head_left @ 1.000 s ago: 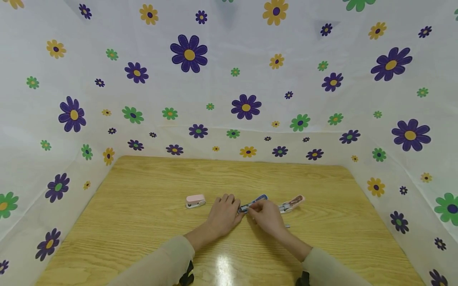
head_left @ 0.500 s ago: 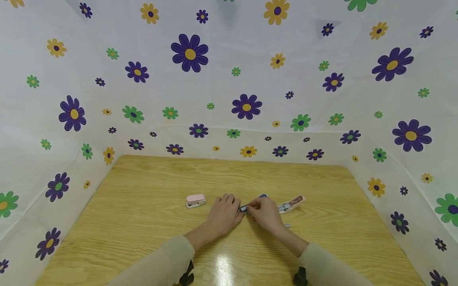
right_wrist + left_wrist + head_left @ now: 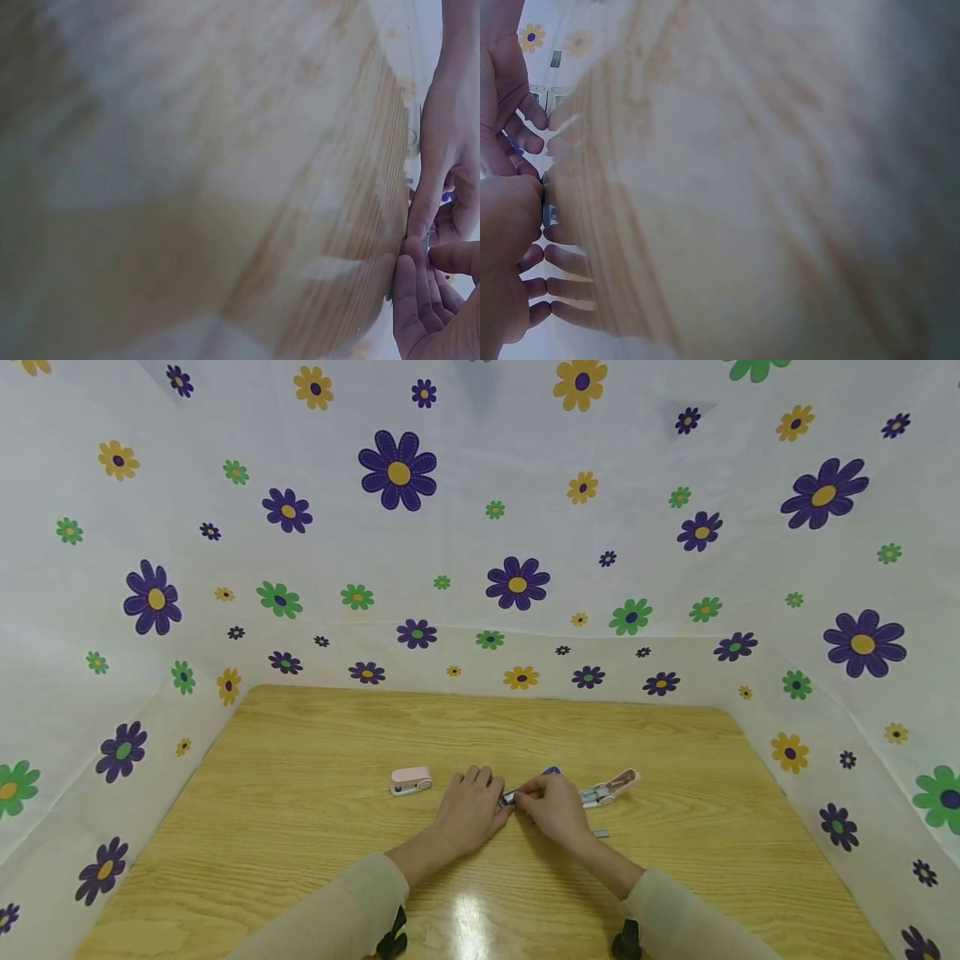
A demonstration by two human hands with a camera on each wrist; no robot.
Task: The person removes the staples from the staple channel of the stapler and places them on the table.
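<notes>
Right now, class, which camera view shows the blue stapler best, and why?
The head view. The blue stapler shows a metal end between the left hand and right hand, and a blue tip beyond the right. The left wrist view gives only slivers, mostly hidden; the right wrist view, a thin edge and a blue glimpse.

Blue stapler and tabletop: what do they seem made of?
Blue stapler: probably plastic at its evenly blue end, likely metal where silvery; finish mostly hidden. Tabletop: wood or wood-look laminate, given its grain; glossy, given the bright reflection.

Flowered sheeting (image 3: 450,543) (white) screens a wooden table (image 3: 330,735), booth-like.
</notes>
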